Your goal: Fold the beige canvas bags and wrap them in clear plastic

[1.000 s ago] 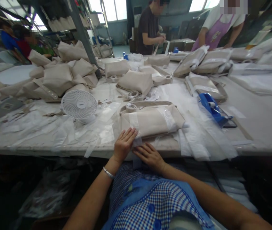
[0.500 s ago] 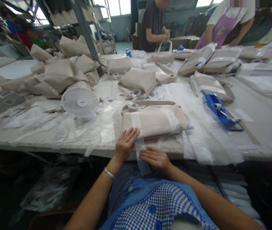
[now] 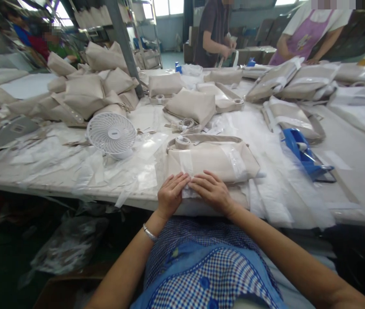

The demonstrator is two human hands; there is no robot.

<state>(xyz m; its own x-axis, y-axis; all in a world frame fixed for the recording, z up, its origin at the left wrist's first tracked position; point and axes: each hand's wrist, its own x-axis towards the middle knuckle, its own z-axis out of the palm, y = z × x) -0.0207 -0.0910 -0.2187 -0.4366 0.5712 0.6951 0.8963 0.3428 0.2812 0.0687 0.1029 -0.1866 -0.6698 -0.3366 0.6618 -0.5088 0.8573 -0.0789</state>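
A beige bag (image 3: 206, 168) lies on its side at the near edge of the table. Its strap (image 3: 221, 138) runs along the back, with a coil at the left end. A whitish translucent strip (image 3: 186, 160) crosses the bag near its left end, and a second wrap (image 3: 235, 161) circles the right part. My left hand (image 3: 171, 194) rests at the bag's front edge, fingers outstretched beside the first strip. Beside it, my right hand (image 3: 213, 192) lies with extended fingers over the front edge and the strip's lower part. Both thumbs are hidden.
A white fan (image 3: 111, 134) stands to the left, a blue tape dispenser (image 3: 305, 154) to the right. Translucent sheets (image 3: 275, 189) spread beside the bag. More bags (image 3: 190, 105) lie behind, with a heap (image 3: 86, 92) at the left near a post (image 3: 123, 43). Other people stand across the table.
My right hand has moved up to the bag's front edge, close beside my left. The strip's end, which hung below the table edge, no longer shows there.
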